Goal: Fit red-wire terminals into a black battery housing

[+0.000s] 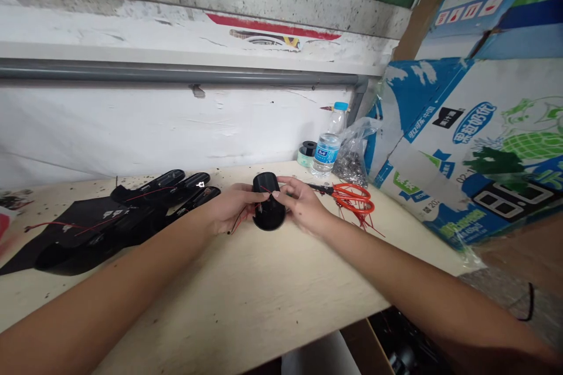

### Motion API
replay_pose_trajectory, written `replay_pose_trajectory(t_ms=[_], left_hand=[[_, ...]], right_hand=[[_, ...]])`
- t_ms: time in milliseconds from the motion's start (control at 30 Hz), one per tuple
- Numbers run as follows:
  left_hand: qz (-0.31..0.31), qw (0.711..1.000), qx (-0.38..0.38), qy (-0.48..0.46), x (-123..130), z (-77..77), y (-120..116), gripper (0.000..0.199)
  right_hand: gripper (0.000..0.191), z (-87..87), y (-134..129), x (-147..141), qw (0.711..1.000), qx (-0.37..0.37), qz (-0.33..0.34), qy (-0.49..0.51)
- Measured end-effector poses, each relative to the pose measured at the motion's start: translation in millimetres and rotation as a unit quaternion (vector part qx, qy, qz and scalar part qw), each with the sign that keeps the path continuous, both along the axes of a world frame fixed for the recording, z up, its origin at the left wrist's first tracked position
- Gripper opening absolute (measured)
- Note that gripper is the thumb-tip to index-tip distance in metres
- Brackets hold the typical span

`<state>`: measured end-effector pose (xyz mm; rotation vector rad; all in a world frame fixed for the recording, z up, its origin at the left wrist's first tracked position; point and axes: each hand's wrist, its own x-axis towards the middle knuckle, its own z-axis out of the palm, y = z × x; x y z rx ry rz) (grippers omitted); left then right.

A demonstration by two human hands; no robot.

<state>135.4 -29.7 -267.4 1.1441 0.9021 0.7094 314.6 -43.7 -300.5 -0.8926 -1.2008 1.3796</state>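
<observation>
Near twelve o'clock on the pale wooden bench (pixel 246 287), I see the left hand (pixel 233 208) curled around a black oval plastic shell (pixel 269 214), while the right hand (pixel 301 205) grips its top beside a thin red wire (pixel 265 190). At two o'clock lie red-handled steel scissors (pixel 352 199); at ten o'clock, a black hand-shaped assembly (pixel 132 217). Farther off, around one o'clock, stand a clear plastic water bottle (pixel 328 146) and a clear bag of small metal parts (pixel 350 164).

“奶优” on blue oval (pixel 474 122), cardboard carton (pixel 422 187)
</observation>
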Motion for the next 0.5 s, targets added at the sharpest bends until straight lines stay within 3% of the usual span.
replay_pose_trajectory(t_ms=[133, 500], left_hand=[[0.006, 1.0, -0.022, -0.005, 1.4, 2.9, -1.1, 0.02], [0.064, 0.992, 0.061, 0.089, 9.1, -2.6, -7.6, 0.02]], right_hand=[[0.053, -2.7, 1.8, 0.5, 1.0, -0.017, 0.011, 0.014], [0.048, -2.7, 1.2, 2.9, 0.997, 0.045, -0.007, -0.062]])
